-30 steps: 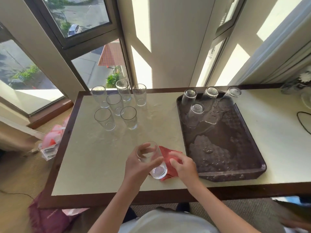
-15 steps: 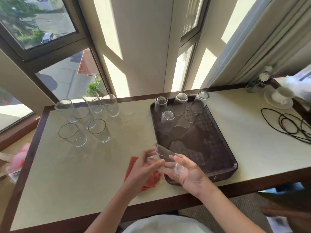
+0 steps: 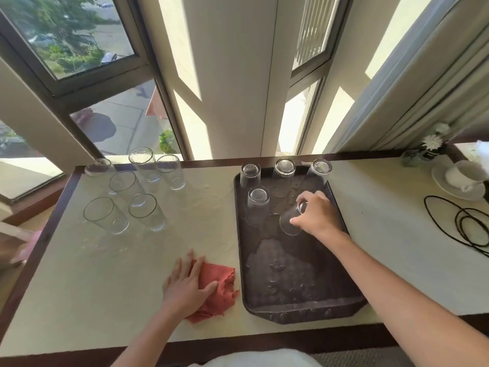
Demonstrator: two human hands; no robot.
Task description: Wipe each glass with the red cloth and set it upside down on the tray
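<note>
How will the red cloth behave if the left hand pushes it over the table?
The red cloth lies crumpled with a ragged edge, so it is probably floppy and would bunch up rather than slide flat. It looks thin, so likely light. The left hand rests flat on it, which should drag it easily.

Inverted glass (image 3: 291, 221) over tray (image 3: 304, 311); red cloth (image 3: 217, 287) crumpled beside tray.

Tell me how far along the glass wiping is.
Done: four glasses stand upside down at the far end of the tray. In hand: the right hand is setting a fifth glass on the tray, still tilted; the left hand rests on the red cloth. Left: six upright glasses wait on the table.
</note>
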